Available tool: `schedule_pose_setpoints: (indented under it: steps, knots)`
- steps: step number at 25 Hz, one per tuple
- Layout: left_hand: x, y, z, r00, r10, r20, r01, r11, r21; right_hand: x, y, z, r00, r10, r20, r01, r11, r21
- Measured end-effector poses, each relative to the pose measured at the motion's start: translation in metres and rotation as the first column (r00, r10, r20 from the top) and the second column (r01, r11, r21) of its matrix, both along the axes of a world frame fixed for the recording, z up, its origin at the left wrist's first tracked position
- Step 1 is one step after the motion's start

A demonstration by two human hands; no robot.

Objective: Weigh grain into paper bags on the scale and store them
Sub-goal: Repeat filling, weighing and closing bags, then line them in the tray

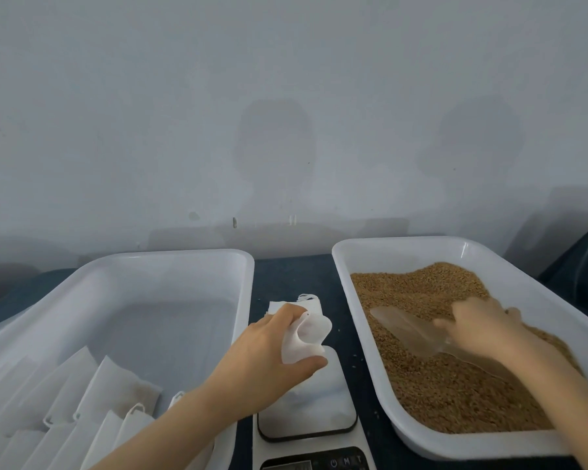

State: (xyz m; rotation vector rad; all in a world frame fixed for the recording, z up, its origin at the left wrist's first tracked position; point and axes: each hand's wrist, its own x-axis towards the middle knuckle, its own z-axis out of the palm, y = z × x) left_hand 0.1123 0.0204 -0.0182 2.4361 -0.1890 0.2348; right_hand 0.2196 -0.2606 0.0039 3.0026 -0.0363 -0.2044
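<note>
**A:** Where is the bag?

**B:** The left hand [269,351] pinches a white paper bag [308,334] between the thumb and curled fingers. Its mouth is pulled open, and it hangs over the far end of the scale [306,412].

**A:** Is it resting on the plate?

**B:** I cannot tell. The hand covers the bag's lower edge.

**A:** And the other hand?

**B:** The right hand [482,327] is inside the right tray [387,245], fingers curled round the handle of a clear scoop [408,329]. The scoop's bowl lies on the grain [438,385], pointing left. The hand is a little blurred.

**A:** Where does the scale stand?

**B:** On the dark table [286,276], between the two white trays, with its display at the near end. A few loose kernels lie on the table just beside it.

**A:** What about the left tray?

**B:** The left tray [170,256] holds flat white bags [116,385] — they overlap one another in its near corner.
</note>
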Motion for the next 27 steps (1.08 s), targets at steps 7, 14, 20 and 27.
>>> schedule_pose_setpoints:
  steps: [7,14,20,27]
  knots:
    - [-0.001,0.0,0.0,0.999,0.015,-0.04,-0.013,0.999,0.046,0.004,-0.007,-0.02,0.993,0.071,-0.094,-0.05,0.977,0.208]
    - [-0.002,0.0,-0.001,0.999,0.011,-0.036,-0.008,0.996,0.088,-0.002,0.006,-0.025,0.986,0.017,0.167,-0.058,0.968,0.244]
    - [-0.001,-0.001,-0.002,0.999,0.015,-0.035,-0.01,0.992,0.127,-0.007,0.025,-0.04,0.974,0.144,0.175,-0.176,0.967,0.184]
    - [-0.001,0.0,-0.003,0.999,0.018,-0.035,-0.013,0.989,0.145,-0.005,0.021,-0.033,0.996,0.061,-0.063,-0.011,0.796,0.605]
